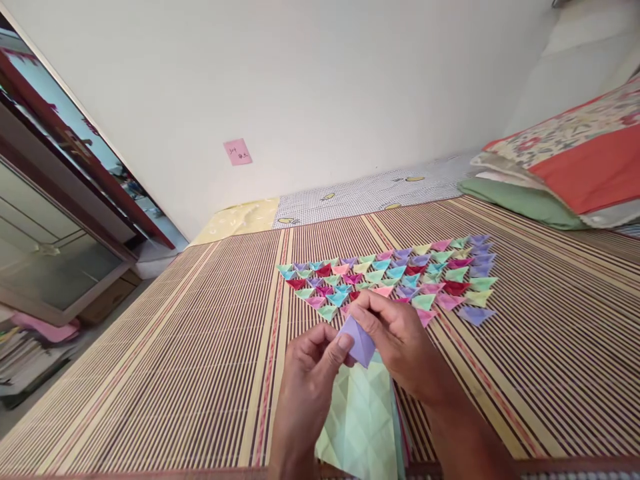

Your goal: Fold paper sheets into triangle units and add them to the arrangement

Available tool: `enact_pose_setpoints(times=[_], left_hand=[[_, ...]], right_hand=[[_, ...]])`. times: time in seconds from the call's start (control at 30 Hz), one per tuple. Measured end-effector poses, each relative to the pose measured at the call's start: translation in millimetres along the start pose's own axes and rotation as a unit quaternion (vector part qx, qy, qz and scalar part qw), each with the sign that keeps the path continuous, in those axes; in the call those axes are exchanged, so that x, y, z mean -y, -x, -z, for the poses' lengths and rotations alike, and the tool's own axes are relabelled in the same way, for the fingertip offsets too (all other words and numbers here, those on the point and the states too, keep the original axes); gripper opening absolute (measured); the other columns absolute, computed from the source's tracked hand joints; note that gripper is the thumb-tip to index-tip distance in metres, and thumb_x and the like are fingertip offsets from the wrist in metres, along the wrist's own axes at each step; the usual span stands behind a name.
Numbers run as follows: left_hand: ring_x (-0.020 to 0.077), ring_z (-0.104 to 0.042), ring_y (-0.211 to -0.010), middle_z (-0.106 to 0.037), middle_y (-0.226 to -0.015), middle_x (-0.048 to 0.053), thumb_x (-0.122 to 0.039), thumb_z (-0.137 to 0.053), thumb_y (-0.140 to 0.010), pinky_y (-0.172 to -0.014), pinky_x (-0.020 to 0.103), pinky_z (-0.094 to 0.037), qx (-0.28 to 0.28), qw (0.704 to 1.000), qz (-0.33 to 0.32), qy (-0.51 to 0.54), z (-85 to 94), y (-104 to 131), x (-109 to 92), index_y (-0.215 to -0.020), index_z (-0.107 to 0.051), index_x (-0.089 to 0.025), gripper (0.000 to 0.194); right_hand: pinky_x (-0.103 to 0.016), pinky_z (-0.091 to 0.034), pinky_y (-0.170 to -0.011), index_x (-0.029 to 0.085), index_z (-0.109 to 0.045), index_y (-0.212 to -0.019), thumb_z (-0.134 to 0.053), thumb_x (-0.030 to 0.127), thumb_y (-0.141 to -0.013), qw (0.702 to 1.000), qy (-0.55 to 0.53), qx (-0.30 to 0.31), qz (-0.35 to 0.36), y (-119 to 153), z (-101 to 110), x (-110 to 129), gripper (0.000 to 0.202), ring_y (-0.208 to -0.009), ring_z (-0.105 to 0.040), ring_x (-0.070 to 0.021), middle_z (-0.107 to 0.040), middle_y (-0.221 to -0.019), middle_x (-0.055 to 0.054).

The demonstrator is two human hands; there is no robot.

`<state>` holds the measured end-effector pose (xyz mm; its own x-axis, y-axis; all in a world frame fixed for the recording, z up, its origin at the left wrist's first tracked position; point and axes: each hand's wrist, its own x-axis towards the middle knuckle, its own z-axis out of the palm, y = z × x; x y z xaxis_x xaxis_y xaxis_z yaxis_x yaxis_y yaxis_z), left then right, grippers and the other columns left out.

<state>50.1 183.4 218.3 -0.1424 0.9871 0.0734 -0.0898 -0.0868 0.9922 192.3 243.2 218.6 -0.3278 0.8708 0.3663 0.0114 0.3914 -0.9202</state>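
Between my two hands is a small folded piece of purple paper (pixel 363 343), with crease lines across its face. My left hand (pixel 313 373) pinches its left side, thumb on top. The thumb and fingers of my right hand (pixel 395 330) grip its upper right corner. Right below the hands lies a pale green creased sheet (pixel 363 420), on top of other coloured sheets whose edges show at the right. Beyond the hands, several rows of small folded paper pieces (pixel 380 265) in many colours stand on the striped mat; my hands hide a few of them.
A striped bamboo mat (pixel 200 360) covers the bed. Folded bedding (pixel 590 160) in red, floral and green is piled at the right. A pink note (pixel 237 152) is stuck on the white wall. At the left are a doorway and a glass-panelled cabinet (pixel 50 247).
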Motion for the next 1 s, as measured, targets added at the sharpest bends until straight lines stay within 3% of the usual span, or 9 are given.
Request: enact_pose_setpoints(times=[0.27, 0.37, 0.57, 0.77, 1.0], left_hand=[[0.0118, -0.052, -0.063, -0.058, -0.063, -0.002, -0.038, -0.076, -0.091, -0.063, 0.023, -0.043, -0.103, 0.992, -0.073, -0.021, 8.1, 0.0, 9.7, -0.066, -0.064, -0.019, 0.034], [0.0105, -0.052, -0.061, -0.058, -0.061, -0.003, -0.037, -0.078, -0.089, -0.061, 0.021, -0.044, -0.129, 0.989, -0.076, -0.006, 7.5, -3.8, 12.4, -0.063, -0.063, -0.018, 0.035], [0.0084, -0.056, -0.059, -0.062, -0.066, -0.005, -0.028, -0.087, -0.079, -0.055, 0.016, -0.047, -0.177, 0.978, -0.097, 0.044, -0.6, -7.4, 10.6, -0.076, -0.063, -0.020, 0.026], [0.0091, -0.063, -0.063, -0.069, -0.072, -0.003, -0.025, -0.085, -0.082, -0.057, 0.015, -0.053, -0.178, 0.973, -0.145, -0.013, 3.9, -3.4, 13.1, -0.079, -0.073, -0.020, 0.013], [0.0103, -0.068, -0.068, -0.074, -0.079, -0.002, -0.024, -0.086, -0.081, -0.061, 0.016, -0.058, -0.204, 0.960, -0.186, -0.038, 6.6, -3.0, 15.1, -0.089, -0.081, -0.025, 0.009]], right_hand=[[-0.028, -0.041, -0.061, 0.020, -0.065, -0.083, -0.057, 0.045, -0.102, 0.992, -0.107, 0.047, -0.049, 0.2, 1.3, -2.2, 0.032, -0.068, -0.050, -0.0140, -0.057, -0.075, 0.001], [-0.028, -0.042, -0.062, 0.019, -0.068, -0.086, -0.065, 0.043, -0.097, 0.991, -0.101, 0.057, -0.060, 0.1, -1.2, -1.9, 0.027, -0.068, -0.052, -0.0142, -0.059, -0.074, 0.001], [-0.027, -0.044, -0.062, 0.019, -0.069, -0.084, -0.063, 0.033, -0.097, 0.998, -0.044, 0.033, -0.033, 0.4, -5.9, 1.4, 0.020, -0.069, -0.054, -0.0136, -0.062, -0.075, 0.000], [-0.025, -0.053, -0.065, 0.020, -0.070, -0.097, -0.069, 0.032, -0.093, 0.991, -0.122, 0.022, -0.051, 0.7, -8.5, 1.7, 0.013, -0.074, -0.065, -0.0147, -0.070, -0.081, -0.001], [-0.020, -0.053, -0.057, 0.022, -0.074, -0.101, -0.069, 0.029, -0.094, 0.992, -0.123, -0.031, -0.015, 2.6, -12.2, 2.0, 0.011, -0.064, -0.064, -0.0107, -0.072, -0.079, 0.000]])
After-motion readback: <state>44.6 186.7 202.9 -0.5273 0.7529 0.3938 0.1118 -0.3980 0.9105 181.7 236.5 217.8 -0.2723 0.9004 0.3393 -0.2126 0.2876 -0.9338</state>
